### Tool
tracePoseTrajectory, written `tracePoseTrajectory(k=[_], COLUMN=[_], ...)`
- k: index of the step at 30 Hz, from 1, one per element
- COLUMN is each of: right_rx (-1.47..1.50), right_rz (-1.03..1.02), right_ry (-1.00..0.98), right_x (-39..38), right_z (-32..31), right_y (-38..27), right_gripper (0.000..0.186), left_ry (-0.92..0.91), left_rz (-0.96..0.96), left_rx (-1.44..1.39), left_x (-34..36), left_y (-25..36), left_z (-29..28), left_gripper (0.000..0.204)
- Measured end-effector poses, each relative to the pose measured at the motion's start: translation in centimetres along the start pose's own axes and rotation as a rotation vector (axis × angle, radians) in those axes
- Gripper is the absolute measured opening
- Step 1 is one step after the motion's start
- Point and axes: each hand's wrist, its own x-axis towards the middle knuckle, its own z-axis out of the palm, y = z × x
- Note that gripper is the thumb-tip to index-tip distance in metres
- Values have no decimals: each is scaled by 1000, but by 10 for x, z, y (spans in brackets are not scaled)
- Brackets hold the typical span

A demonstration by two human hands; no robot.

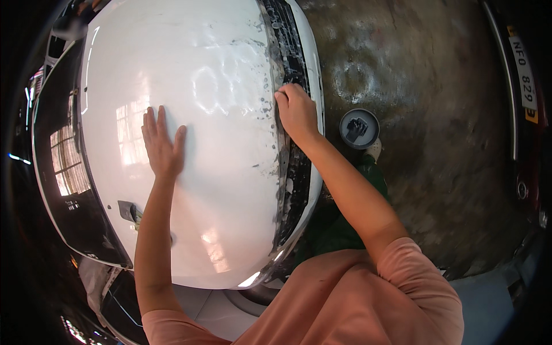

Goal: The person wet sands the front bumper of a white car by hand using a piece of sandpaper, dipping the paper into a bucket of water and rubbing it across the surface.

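Salmon-pink shirt sleeves fill the lower edge, nearest the camera, with both bare forearms rising from them onto a white car hood point(218, 190). Left hand point(163, 146): released, palm flat on the glossy paint, fingers spread and pointing away from the body, holding nothing. Hood spans the frame centre; its long front edge runs roughly top to bottom, right of the left hand. Along that edge lies the dark grille strip point(293, 167), scuffed, with chipped paint beside it. Right hand point(296, 109): fingers curled down onto the strip's upper part, touching it; whether anything is held under the fingers, cannot tell. Right hand is thus the one on the edge; left hand is well apart from it. Further right, on the wet brown floor point(437, 115), a round grey lid point(359, 129) sits near the right wrist.
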Motion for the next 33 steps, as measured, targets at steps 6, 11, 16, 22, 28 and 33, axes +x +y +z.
tracePoseTrajectory(k=[6,11,16,22,28,33], right_rx=[-51,93,119,192,170,169], right_rz=[-13,68,186,233,117,102], right_ry=[46,-113,-144,-238,-261,-281], right_x=[80,54,92,103,89,91], right_z=[9,-4,-1,-6,-15,-13], right_y=[11,12,25,30,35,39], right_gripper=[18,21,19,19,22,17], left_ry=[-28,-68,-68,-76,-82,-84], left_rz=[-9,-26,-26,-28,-26,-17], left_rx=[10,42,23,55,44,43], left_x=[8,5,8,10,10,12], left_y=[4,2,1,1,1,0], left_z=[-1,-6,-4,-2,0,-1], left_gripper=[68,70,74,76,76,77])
